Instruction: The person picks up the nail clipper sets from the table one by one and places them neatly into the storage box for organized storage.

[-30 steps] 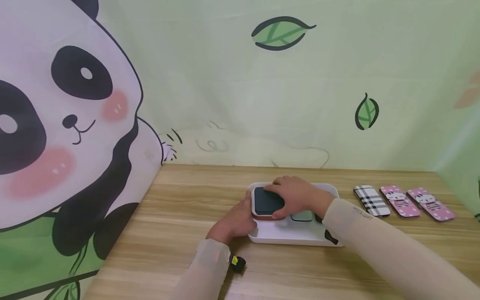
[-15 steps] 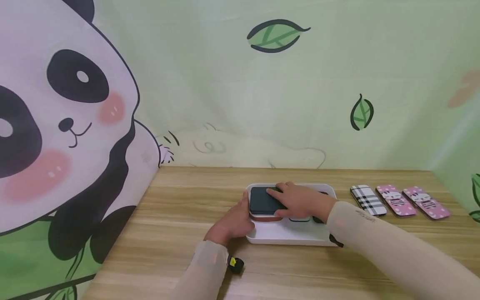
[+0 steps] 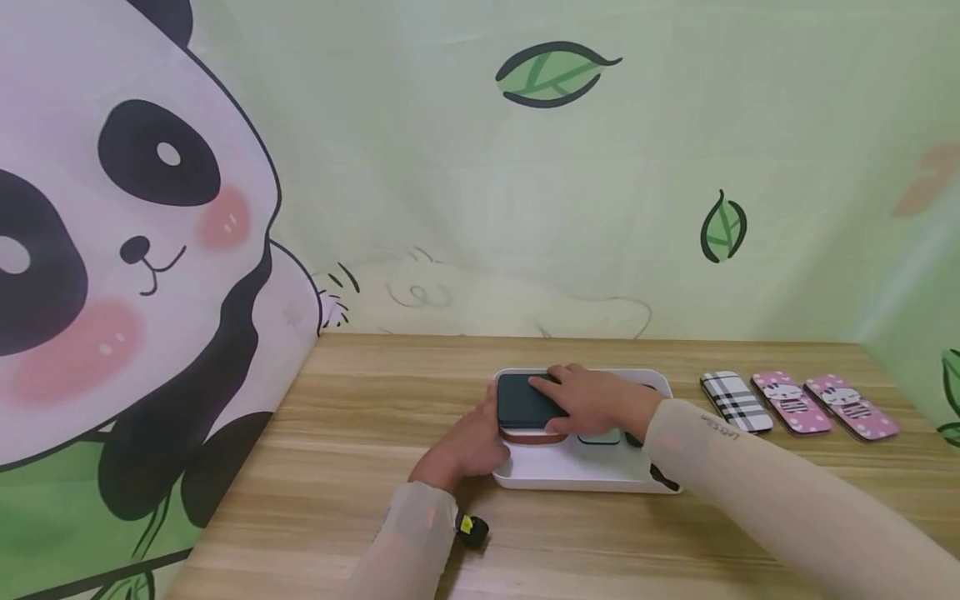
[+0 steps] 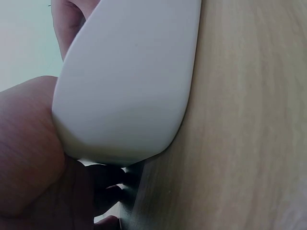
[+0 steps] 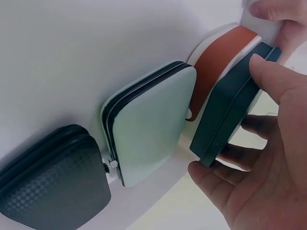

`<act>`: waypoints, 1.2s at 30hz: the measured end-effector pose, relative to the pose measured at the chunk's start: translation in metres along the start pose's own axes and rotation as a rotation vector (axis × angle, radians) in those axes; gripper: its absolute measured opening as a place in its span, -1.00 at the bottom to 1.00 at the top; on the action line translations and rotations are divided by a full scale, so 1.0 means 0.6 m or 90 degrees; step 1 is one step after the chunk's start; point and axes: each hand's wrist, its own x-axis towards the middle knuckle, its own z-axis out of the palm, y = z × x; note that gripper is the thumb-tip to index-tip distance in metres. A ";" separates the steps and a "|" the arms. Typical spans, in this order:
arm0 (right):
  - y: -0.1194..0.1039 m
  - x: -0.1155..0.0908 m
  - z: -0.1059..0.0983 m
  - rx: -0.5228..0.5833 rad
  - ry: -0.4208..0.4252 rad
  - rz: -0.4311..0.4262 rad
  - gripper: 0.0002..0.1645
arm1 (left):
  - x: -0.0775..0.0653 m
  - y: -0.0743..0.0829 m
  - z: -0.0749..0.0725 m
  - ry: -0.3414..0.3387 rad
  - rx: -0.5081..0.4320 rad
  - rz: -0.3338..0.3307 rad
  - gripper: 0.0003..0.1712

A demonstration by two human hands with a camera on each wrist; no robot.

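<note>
In the head view my right hand [image 3: 596, 400] grips a dark teal flat box [image 3: 521, 400] from its right side. The right wrist view has the thumb on one edge of that box [image 5: 235, 103] and the fingers on the opposite one. Directly beneath the box is a white rounded case with an orange-brown band [image 5: 218, 62]. Both are at the left end of a white tray [image 3: 562, 467]. My left hand [image 3: 468, 442] holds the tray's left end; in the left wrist view its fingers reach around the tray end [image 4: 129, 86].
Beside the stack in the tray are a pale green zip case [image 5: 153, 124] and a black checkered case [image 5: 57, 177]. To the tray's right lie a plaid case [image 3: 737, 402] and two pink cartoon cases [image 3: 791, 402]. A printed panda cloth [image 3: 480, 167] hangs behind the wooden table [image 3: 375, 375].
The teal box has shifted slightly left and now covers more of the white rim beneath it. My right hand moved with it; my left hand stays at the tray's end.
</note>
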 end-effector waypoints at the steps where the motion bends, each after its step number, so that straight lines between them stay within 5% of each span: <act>1: 0.000 -0.001 0.000 0.002 0.000 -0.001 -0.07 | 0.000 0.000 0.000 0.000 -0.001 0.000 0.15; 23: -0.003 0.001 0.004 0.012 0.014 0.011 -0.05 | -0.002 0.000 0.000 0.007 -0.032 -0.005 0.18; 36: 0.064 -0.040 -0.014 0.068 0.108 0.017 -0.04 | -0.002 0.002 0.000 0.008 -0.038 -0.013 0.18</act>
